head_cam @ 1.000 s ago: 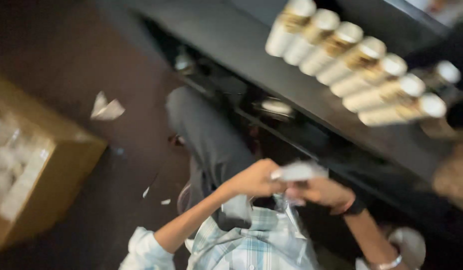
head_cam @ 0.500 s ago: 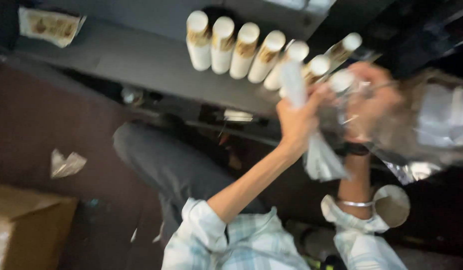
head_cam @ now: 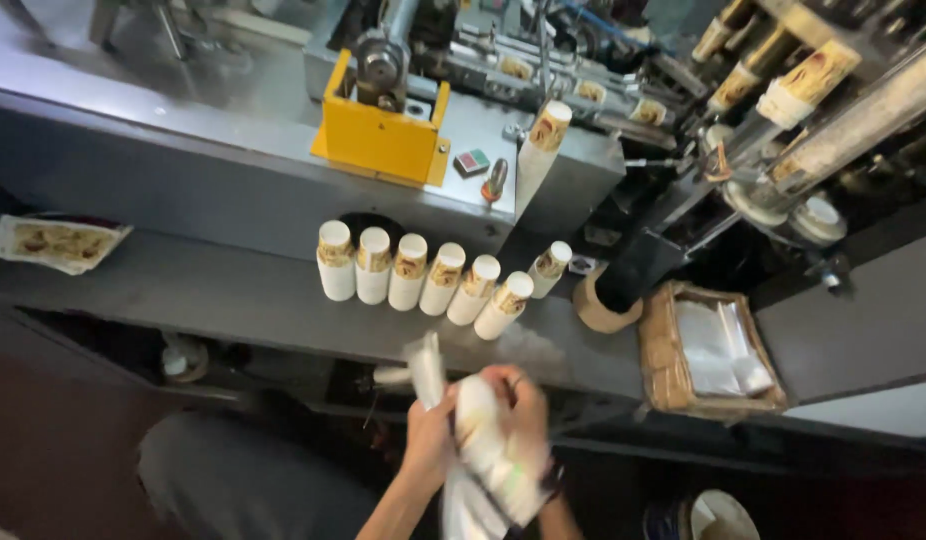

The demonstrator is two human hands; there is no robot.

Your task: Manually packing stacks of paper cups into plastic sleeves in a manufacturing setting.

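Note:
Both my hands are low in the middle of the view, closed together around a stack of paper cups in a clear plastic sleeve [head_cam: 483, 450]. My left hand [head_cam: 430, 440] grips its left side and my right hand [head_cam: 518, 400] wraps it from the right. The loose end of the plastic sticks up above my left hand. Just above, several stacks of white and brown paper cups [head_cam: 423, 275] stand in a row on the dark shelf [head_cam: 213, 295].
A cup-making machine with a yellow guard [head_cam: 383, 140] fills the back. A cardboard box of plastic bags [head_cam: 713, 350] and a tape roll [head_cam: 601, 305] sit to the right. A flat printed packet [head_cam: 53, 240] lies far left. My grey trouser leg [head_cam: 233, 480] is below.
My view has swung up from the floor and the cardboard box to the shelf and machine. My hands with the sleeved cups dropped from shelf height to below its front edge.

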